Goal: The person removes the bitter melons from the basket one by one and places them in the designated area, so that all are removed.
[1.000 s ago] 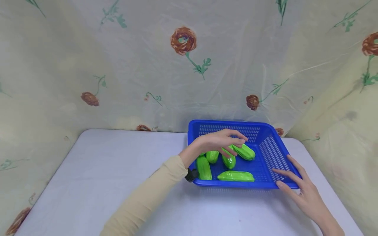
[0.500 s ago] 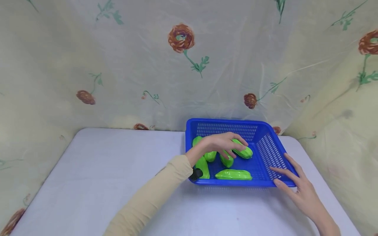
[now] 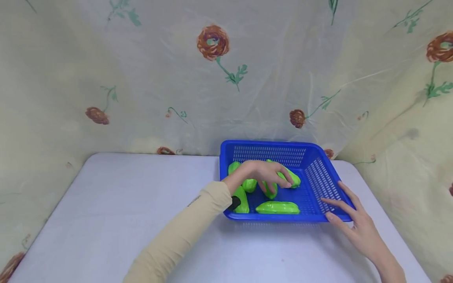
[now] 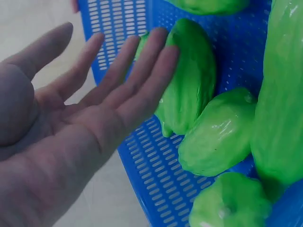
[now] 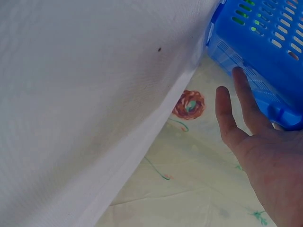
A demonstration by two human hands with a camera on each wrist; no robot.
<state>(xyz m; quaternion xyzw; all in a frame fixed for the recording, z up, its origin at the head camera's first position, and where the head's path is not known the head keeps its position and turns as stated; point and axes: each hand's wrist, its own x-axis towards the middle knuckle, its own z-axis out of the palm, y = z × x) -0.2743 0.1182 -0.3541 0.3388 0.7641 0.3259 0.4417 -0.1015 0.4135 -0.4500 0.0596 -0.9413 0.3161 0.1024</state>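
My left hand [image 3: 265, 171] hovers palm down over the blue plastic basket [image 3: 332, 177], its fingers loosely bent. In the left wrist view the fingers are spread beside a ridged green gourd [image 4: 189, 80], and nothing is gripped. Whether the fingertips touch a gourd, I cannot tell. More gourds lie around it in the basket, including a long one [image 3: 277, 208] along the front wall and one [image 3: 295, 179] right of the hand. My right hand [image 3: 362, 228] rests at the basket's front right corner, fingers extended along its rim; part of it is hidden in the right wrist view.
The basket stands at the right back part of a table with a white cloth [image 3: 141, 204]. Behind and beside the table hangs a pale curtain [image 3: 159, 70] with printed flowers. A dark wrist device [image 3: 235, 203] is on the left arm.
My left hand has dipped slightly and its fingers bend further down toward the gourds. The right hand stays at the basket corner. The head view has shifted a little.
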